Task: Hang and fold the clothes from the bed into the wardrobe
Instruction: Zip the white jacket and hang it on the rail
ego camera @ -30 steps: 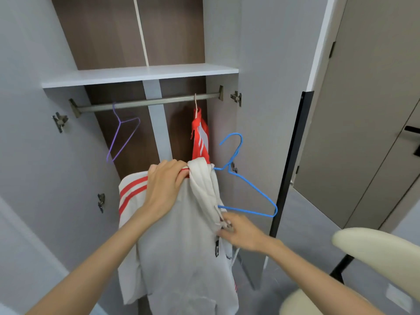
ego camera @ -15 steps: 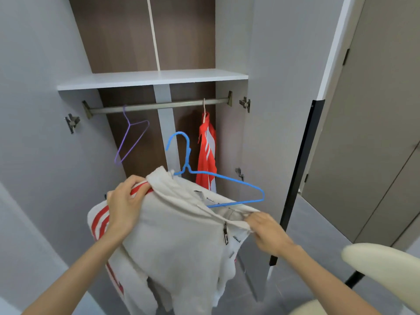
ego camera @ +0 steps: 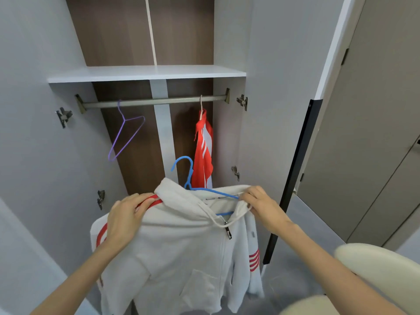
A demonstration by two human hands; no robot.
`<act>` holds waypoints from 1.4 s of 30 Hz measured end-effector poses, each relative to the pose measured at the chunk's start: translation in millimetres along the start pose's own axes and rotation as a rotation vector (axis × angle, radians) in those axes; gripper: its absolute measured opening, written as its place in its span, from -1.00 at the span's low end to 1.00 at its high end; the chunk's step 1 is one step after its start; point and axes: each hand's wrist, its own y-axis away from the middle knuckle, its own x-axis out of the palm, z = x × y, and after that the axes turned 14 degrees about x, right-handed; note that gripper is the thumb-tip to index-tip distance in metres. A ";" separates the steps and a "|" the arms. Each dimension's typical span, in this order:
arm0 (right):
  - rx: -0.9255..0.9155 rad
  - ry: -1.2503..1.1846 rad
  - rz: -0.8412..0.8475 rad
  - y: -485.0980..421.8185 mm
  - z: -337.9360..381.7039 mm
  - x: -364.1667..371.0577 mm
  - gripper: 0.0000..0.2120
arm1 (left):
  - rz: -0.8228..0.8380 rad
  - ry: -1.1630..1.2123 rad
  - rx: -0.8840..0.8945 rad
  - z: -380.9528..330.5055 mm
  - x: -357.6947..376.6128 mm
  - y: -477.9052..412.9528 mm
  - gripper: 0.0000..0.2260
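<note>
- White zip-up hooded jacket with red stripes (ego camera: 181, 246): at 6 o'clock in the view, held up before the open wardrobe, below the rail; not yet hung.
- Blue wire hanger (ego camera: 189, 178): threaded into the neck, hook rising at 12 o'clock of the collar; one arm hidden under fabric.
- Left hand (ego camera: 127, 217): fingers curled round the red-striped shoulder.
- Right hand (ego camera: 261, 205): fingers pinch collar edge and drawstring beside the hanger's bare arm.
- Grey metal rail (ego camera: 154, 101): at 12 o'clock; carries a purple wire hanger (ego camera: 123, 135) at 10 o'clock and a red white-striped garment (ego camera: 203, 151) at 1 o'clock.
- Risk: the right shoulder looks unseated, so the jacket may slide off once released; the looped drawstring may snag the wire.
</note>
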 end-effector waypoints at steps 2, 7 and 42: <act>-0.012 -0.102 -0.128 -3.2 20.4 -4.7 -0.61 | -0.035 0.069 -0.002 -7.3 0.2 -5.2 -0.84; -0.013 -0.620 -0.162 -10.2 61.3 -25.0 -0.77 | -0.067 0.013 0.239 -21.9 -5.4 -14.5 -0.80; 0.424 -1.035 0.283 0.2 77.3 -38.7 -0.63 | -0.096 0.166 -0.232 -45.8 35.9 -52.5 -0.70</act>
